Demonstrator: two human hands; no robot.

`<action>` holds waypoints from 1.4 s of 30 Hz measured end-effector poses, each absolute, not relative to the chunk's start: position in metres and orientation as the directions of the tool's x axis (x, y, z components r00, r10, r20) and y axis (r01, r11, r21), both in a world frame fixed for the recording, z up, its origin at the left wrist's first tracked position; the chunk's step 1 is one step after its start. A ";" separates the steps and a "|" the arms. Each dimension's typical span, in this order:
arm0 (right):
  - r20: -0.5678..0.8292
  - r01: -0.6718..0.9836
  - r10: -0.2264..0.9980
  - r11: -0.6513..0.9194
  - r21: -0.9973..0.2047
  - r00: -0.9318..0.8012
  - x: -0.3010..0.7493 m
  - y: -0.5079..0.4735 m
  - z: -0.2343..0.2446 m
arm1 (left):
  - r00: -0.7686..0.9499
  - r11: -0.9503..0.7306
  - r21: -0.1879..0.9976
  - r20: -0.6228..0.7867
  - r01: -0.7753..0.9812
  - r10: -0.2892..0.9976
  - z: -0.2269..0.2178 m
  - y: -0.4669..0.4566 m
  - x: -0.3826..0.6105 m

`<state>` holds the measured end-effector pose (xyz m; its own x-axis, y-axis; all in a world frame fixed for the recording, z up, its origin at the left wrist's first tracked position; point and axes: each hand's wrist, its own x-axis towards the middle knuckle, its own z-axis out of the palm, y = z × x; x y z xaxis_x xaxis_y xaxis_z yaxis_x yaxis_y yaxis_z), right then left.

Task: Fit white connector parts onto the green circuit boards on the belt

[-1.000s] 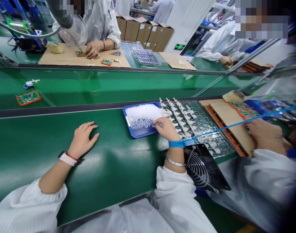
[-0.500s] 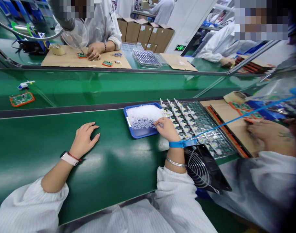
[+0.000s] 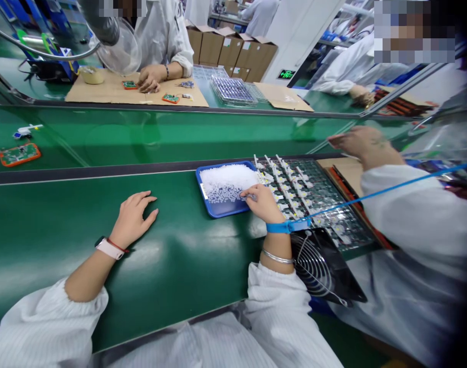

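Note:
My left hand [image 3: 134, 217] lies flat on the green bench, fingers spread, holding nothing. A watch sits on its wrist. My right hand [image 3: 261, 201] rests at the right edge of a blue tray [image 3: 214, 208] filled with small white plastic parts, its fingertips pinched among them. What they pinch is too small to name. A blue wrist strap [image 3: 281, 226] with a cord runs from that wrist to the right. Just right of the hand lies a clear blister tray [image 3: 321, 197] with rows of small white pieces.
A black fan guard [image 3: 321, 266] sits by my right forearm. A co-worker's hand [image 3: 362, 143] reaches over cardboard at the right. On the conveyor belt at far left lies an orange-edged circuit board [image 3: 19, 153]. Across the belt, another person works on cardboard [image 3: 114, 92].
The co-worker's hand at the right has lifted from the cardboard and swung up toward the belt. The circuit board on the belt has drifted left. My own hands have barely moved.

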<state>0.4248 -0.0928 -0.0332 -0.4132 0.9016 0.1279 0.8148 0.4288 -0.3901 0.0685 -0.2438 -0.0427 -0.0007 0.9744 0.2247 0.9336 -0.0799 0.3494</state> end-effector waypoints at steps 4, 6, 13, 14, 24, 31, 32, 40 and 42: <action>0.138 0.842 0.917 0.399 -0.363 -0.375 0.427 -0.092 -0.036 | 0.005 -0.088 0.353 0.228 0.932 0.974 -0.042 -0.244 0.069; 0.139 0.843 0.916 0.400 -0.359 -0.376 0.427 -0.092 -0.037 | 0.004 -0.087 0.359 0.226 0.929 0.974 -0.042 -0.244 0.069; 0.150 0.839 0.909 0.417 -0.349 -0.389 0.427 -0.093 -0.036 | -0.003 -0.077 0.360 0.215 0.930 0.977 -0.043 -0.244 0.069; 0.153 0.838 0.910 0.415 -0.354 -0.386 0.427 -0.093 -0.035 | -0.003 -0.077 0.361 0.215 0.929 0.977 -0.043 -0.244 0.069; 0.211 0.832 0.908 0.416 -0.367 -0.361 0.428 -0.090 -0.037 | -0.001 -0.081 0.357 0.224 0.930 0.975 -0.044 -0.244 0.068; 0.142 0.846 0.916 0.402 -0.350 -0.376 0.430 -0.090 -0.038 | 0.003 -0.082 0.356 0.218 0.931 0.976 -0.043 -0.244 0.068; 0.141 0.846 0.914 0.405 -0.348 -0.379 0.430 -0.090 -0.038 | 0.002 -0.082 0.358 0.219 0.930 0.976 -0.043 -0.244 0.068; 0.143 0.852 0.920 0.392 -0.348 -0.365 0.428 -0.091 -0.035 | 0.004 -0.085 0.359 0.221 0.930 0.975 -0.043 -0.244 0.068; 0.167 0.854 0.919 0.393 -0.339 -0.357 0.430 -0.091 -0.034 | 0.004 -0.084 0.356 0.221 0.931 0.975 -0.043 -0.244 0.068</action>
<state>0.4296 -0.0915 -0.0335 -0.3570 0.9191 0.1667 0.8545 0.3934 -0.3392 0.0685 -0.2441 -0.0430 0.0041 0.9753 0.2209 0.9308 -0.0845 0.3557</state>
